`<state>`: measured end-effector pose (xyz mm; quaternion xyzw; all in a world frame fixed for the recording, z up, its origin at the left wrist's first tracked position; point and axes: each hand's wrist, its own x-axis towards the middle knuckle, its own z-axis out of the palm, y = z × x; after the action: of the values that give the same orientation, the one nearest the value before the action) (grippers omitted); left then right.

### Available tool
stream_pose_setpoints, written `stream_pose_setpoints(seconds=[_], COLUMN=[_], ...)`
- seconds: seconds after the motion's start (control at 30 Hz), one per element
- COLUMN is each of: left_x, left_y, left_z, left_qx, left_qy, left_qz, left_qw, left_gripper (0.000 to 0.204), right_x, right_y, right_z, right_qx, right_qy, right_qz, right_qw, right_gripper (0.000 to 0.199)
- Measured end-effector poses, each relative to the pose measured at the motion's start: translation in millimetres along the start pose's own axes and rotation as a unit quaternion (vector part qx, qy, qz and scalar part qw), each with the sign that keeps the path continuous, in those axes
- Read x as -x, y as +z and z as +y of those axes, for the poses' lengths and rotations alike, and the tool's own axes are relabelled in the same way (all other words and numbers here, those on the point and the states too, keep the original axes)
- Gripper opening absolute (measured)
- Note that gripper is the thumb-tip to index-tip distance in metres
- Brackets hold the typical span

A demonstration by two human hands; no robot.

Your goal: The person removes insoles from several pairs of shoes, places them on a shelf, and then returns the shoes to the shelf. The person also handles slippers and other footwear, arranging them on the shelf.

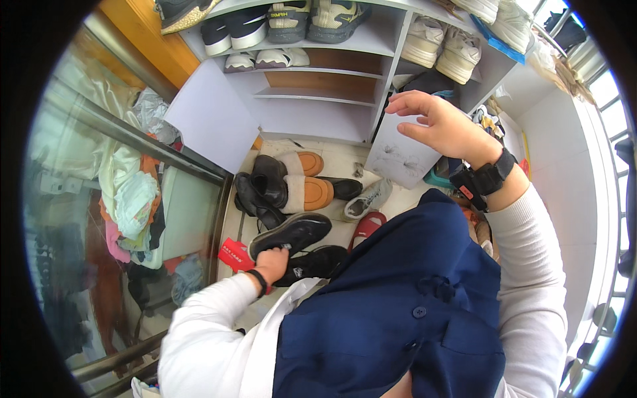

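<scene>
Clasping a black shoe (295, 232) by its near side with the left hand (271, 264), presumably for a firm hold, just beside another black shoe (318, 263), while holding the right hand (434, 124) raised near a cabinet door (401, 149) with a loose, empty grip, perhaps for balance.

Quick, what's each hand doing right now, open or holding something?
Left hand: closed on a black shoe.
Right hand: open, fingers loosely bent, nothing in it.
</scene>
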<state>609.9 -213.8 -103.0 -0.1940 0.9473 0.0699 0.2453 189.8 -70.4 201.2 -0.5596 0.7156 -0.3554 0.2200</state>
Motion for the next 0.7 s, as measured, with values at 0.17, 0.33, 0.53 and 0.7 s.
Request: stream_pose_setpoints(seconds=[0.17, 0.33, 0.53, 0.7], left_x=[23.9, -24.5, -119.7, -186.1], left_y=[-125.1, -232.6, -312.2, -331.7], left_z=[-24.4, -32.0, -27.0, 0.6], left_qx=[0.056, 0.167, 0.246, 0.141], left_qy=[-0.03, -0.035, -0.004, -0.05], left_qz=[0.038, 0.09, 0.036, 0.075], left_qw=[0.997, 0.981, 0.969, 0.986], left_gripper=[0.039, 0.04, 0.038, 0.036], right_x=[-10.1, -28.9, -39.9, -66.5], right_y=[12.2, 47.0, 104.0, 122.3], right_z=[-13.8, -30.4, -33.3, -12.9], right_qx=[0.018, 0.016, 0.097, 0.152], right_qy=[-0.013, -0.021, -0.059, 0.026], right_qz=[-0.083, -0.149, -0.132, -0.158], right_qw=[0.996, 0.989, 0.985, 0.975], right_gripper=[0.031, 0.034, 0.064, 0.072])
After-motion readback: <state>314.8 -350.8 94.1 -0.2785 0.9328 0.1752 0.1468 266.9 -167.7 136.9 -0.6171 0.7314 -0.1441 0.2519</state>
